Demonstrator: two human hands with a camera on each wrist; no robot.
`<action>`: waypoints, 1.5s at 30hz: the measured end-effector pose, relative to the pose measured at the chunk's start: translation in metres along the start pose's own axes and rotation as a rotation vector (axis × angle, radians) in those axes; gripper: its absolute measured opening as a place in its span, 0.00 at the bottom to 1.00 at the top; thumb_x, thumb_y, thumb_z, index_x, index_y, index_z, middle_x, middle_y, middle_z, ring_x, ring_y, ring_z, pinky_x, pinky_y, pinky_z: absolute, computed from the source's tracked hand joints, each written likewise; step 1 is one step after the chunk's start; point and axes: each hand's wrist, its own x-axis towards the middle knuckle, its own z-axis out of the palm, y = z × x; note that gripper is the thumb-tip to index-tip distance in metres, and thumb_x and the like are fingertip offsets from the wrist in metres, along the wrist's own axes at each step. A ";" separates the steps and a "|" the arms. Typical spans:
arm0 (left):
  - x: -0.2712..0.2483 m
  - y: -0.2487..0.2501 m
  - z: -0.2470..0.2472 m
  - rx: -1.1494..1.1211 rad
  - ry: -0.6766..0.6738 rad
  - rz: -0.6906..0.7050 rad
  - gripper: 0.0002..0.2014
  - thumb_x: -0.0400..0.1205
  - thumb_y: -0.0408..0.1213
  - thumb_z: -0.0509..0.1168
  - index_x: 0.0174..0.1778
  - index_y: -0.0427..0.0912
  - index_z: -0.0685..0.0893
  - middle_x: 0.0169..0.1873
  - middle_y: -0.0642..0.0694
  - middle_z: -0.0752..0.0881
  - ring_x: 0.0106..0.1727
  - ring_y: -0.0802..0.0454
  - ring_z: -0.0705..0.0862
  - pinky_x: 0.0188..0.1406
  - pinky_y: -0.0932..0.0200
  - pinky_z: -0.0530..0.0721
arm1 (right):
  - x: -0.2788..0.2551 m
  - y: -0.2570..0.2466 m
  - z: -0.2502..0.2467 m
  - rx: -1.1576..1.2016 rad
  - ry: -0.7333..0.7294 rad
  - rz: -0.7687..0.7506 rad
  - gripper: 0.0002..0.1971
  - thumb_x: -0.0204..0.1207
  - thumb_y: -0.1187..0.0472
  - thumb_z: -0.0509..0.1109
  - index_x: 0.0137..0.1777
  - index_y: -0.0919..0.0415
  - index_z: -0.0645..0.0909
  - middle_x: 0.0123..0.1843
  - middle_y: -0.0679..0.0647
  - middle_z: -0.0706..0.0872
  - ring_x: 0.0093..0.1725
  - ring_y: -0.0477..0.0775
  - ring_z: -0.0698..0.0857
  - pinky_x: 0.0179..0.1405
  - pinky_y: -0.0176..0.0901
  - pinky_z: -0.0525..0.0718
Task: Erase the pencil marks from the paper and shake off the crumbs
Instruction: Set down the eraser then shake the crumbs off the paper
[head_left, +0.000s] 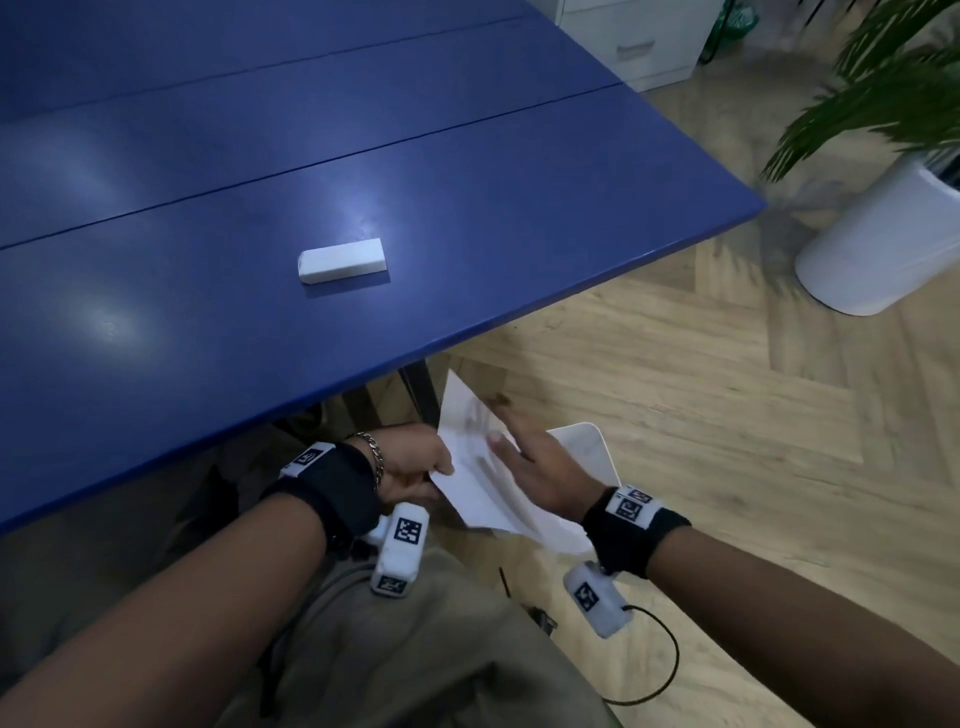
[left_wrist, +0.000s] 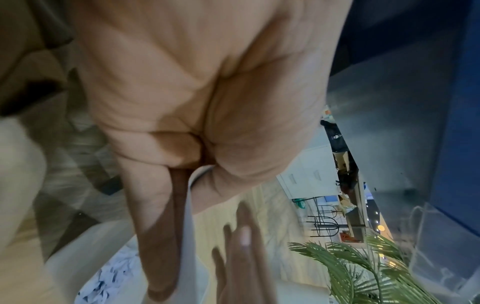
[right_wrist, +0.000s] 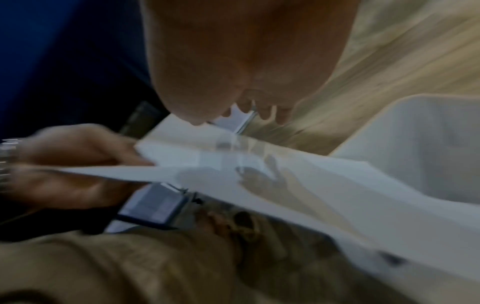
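The white eraser (head_left: 343, 261), a smooth block, lies on my blue worktop (head_left: 156, 322). My left hand (head_left: 415, 462) pinches the thin paper (head_left: 483, 483) off the worktop's edge. My right hand (head_left: 540, 465) lies flat on it, fingers (head_left: 501, 447) straight. Below stands a white bin (left_wrist: 85, 257) holding crumpled scraps.

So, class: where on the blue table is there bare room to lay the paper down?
The blue table is bare on every side of the eraser. It is crowded off its near edge: left hand, right hand, paper.
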 end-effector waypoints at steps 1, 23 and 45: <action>0.001 0.000 0.003 -0.012 -0.020 0.008 0.22 0.87 0.16 0.51 0.75 0.25 0.79 0.64 0.29 0.89 0.63 0.35 0.91 0.59 0.43 0.92 | 0.004 -0.011 0.005 0.076 -0.015 -0.065 0.30 0.95 0.49 0.53 0.93 0.57 0.55 0.93 0.50 0.60 0.91 0.44 0.58 0.91 0.43 0.57; -0.006 0.004 0.016 -0.121 -0.057 0.096 0.25 0.82 0.12 0.50 0.67 0.32 0.85 0.62 0.29 0.89 0.57 0.35 0.92 0.56 0.45 0.93 | -0.018 0.003 0.030 -0.090 -0.106 -0.064 0.32 0.90 0.35 0.48 0.91 0.34 0.42 0.95 0.41 0.47 0.93 0.45 0.47 0.92 0.57 0.44; -0.023 -0.005 -0.023 0.114 0.057 -0.028 0.14 0.93 0.26 0.54 0.71 0.34 0.80 0.61 0.34 0.90 0.56 0.38 0.92 0.46 0.48 0.95 | -0.029 0.093 -0.025 -0.278 -0.147 0.661 0.19 0.89 0.64 0.63 0.78 0.65 0.80 0.73 0.61 0.86 0.67 0.61 0.85 0.63 0.40 0.78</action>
